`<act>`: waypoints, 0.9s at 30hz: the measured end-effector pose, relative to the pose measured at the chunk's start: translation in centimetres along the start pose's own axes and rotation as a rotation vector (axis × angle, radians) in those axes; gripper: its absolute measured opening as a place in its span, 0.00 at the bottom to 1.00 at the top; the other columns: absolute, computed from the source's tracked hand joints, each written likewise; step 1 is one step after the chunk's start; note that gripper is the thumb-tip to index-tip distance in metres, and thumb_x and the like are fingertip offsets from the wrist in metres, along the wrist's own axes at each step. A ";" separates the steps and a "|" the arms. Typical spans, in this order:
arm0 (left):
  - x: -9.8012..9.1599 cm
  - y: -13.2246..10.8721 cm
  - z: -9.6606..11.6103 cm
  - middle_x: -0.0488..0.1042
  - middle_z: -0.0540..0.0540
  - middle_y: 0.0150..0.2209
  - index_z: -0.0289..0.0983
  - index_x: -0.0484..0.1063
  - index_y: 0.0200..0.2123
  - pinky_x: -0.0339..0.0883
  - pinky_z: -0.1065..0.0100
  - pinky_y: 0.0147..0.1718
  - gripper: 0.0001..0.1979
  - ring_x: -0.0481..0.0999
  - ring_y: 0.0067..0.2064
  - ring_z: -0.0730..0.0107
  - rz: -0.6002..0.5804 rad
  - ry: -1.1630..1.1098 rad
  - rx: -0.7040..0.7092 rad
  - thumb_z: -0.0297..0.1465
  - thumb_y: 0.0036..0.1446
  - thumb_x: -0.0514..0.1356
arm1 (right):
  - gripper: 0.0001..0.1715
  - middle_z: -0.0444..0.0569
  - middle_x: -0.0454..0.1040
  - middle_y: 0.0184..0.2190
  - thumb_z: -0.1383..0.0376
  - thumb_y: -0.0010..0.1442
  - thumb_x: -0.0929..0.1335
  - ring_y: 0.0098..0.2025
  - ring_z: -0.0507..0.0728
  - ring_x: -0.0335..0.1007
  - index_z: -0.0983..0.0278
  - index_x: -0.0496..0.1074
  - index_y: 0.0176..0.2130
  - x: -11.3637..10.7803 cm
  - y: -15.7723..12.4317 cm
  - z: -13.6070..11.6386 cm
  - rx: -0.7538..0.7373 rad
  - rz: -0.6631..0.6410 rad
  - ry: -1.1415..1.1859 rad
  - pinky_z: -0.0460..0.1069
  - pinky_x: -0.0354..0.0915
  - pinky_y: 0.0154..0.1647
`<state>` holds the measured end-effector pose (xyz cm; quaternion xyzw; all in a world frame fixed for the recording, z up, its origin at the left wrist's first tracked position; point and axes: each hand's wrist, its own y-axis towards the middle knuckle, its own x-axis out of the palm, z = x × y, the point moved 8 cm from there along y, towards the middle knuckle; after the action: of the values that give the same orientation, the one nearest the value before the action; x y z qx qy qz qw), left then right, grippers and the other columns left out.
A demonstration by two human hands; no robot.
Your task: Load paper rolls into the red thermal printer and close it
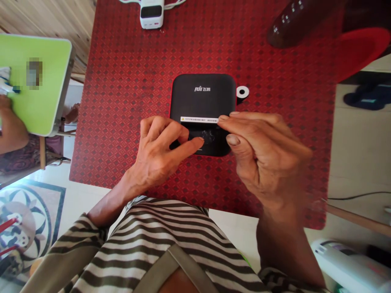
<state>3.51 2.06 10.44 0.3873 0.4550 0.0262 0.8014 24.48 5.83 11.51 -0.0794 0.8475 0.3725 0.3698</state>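
A flat black device (202, 99) with rounded corners and white lettering, like a digital kitchen scale, lies on the red patterned table. Across it runs a narrow white warning label (198, 120), with a glossy black panel below. My left hand (161, 146) rests at the lower left edge, its thumb stretched onto the panel and its other fingers bent, apart from the thumb. My right hand (265, 150) is over the right edge. Its fingertips meet the label's right end, while the thumb stands apart below. No object shows between the fingers of either hand.
A small white-ended roll (242, 92) sits right of the device. At the back are a white charger block (152, 14) with cables and a dark bottle (293, 24). To the left, another person's arm (10, 126) rests by a green table (58, 81).
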 end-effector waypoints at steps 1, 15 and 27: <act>-0.2 0.1 -0.1 0.81 0.49 0.43 0.52 0.89 0.61 0.75 0.49 0.58 0.13 0.82 0.49 0.57 -0.020 -0.012 -0.018 0.28 0.89 0.66 | 0.26 0.46 0.97 0.61 0.69 0.88 0.72 0.63 0.68 0.96 0.44 0.87 0.73 0.0 -0.1 0.0 0.004 0.011 0.002 0.67 0.90 0.68; 7.3 -5.6 -10.8 0.76 0.35 0.87 0.61 0.58 0.91 0.88 0.48 0.69 0.39 0.85 0.82 0.43 -0.061 -0.603 -0.658 0.59 0.89 0.68 | 0.21 0.46 0.98 0.60 0.65 0.89 0.72 0.63 0.68 0.97 0.48 0.89 0.70 -0.1 -0.3 -0.2 0.015 0.038 -0.008 0.65 0.92 0.67; 7.3 -6.1 -10.3 0.84 0.35 0.81 0.55 0.73 0.83 0.90 0.49 0.68 0.31 0.90 0.77 0.46 0.018 -0.759 -0.761 0.42 0.85 0.74 | 0.27 0.48 0.97 0.64 0.65 0.88 0.74 0.67 0.69 0.96 0.46 0.86 0.78 0.3 -1.7 0.1 0.056 0.083 0.067 0.67 0.91 0.70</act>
<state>-1.77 6.83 -1.63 0.0556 0.0884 0.0544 0.9930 25.04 4.74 10.29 -0.0462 0.8721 0.3607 0.3275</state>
